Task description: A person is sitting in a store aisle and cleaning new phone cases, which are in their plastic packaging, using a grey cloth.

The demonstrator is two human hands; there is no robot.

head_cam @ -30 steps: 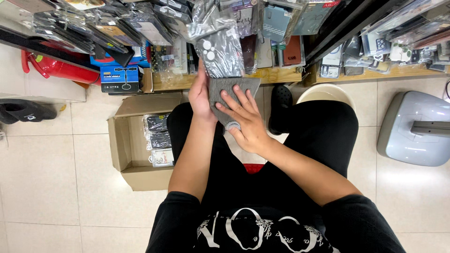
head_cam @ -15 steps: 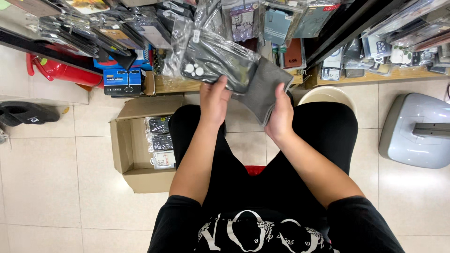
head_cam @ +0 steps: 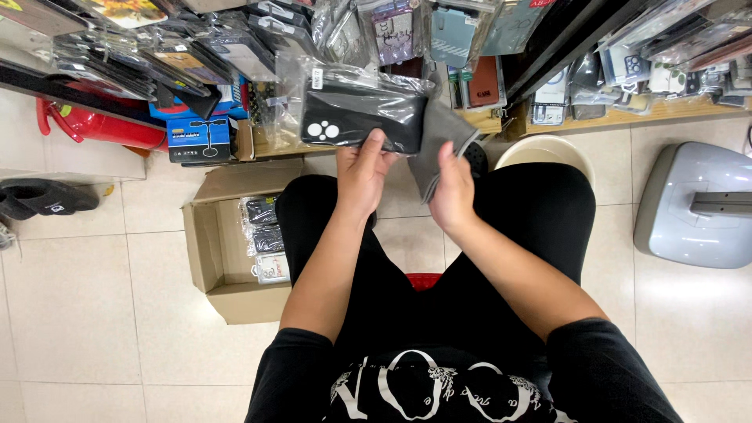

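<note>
From my remote seat, the thing in hand is a black phone case (head_cam: 356, 117) sealed in a clear plastic bag, lifted up in front of the shelves at about 12 o'clock from the knees. It lies nearly level with its camera cut-outs toward 9 o'clock, which I judge keeps its back face turned up to the camera for a look. The left hand (head_cam: 362, 168) is clamped on its lower edge, thumb on top of the bag and the fingers hidden beneath. At 3 o'clock from the case, a grey flat sleeve (head_cam: 439, 145) hangs tilted, its upper corner touching the bag's end. The right hand (head_cam: 453, 192) pinches it along its lower side, thumb pointing up against the grey surface; I take it that this keeps the two pieces apart so each can be handled alone.

Both forearms rise from the lap almost parallel, elbows tucked near the body, wrists bent slightly inward so the hands stand near one another.

Further out, at 9 o'clock from the left forearm, an open cardboard box (head_cam: 211, 258) sits on the tiled floor with more bagged cases (head_cam: 265, 235) inside. At 10 o'clock lies a red extinguisher (head_cam: 94, 125), and at 3 o'clock a grey step stool (head_cam: 697, 204). Packed cases crowd the shelves (head_cam: 611, 117) across the top.
</note>
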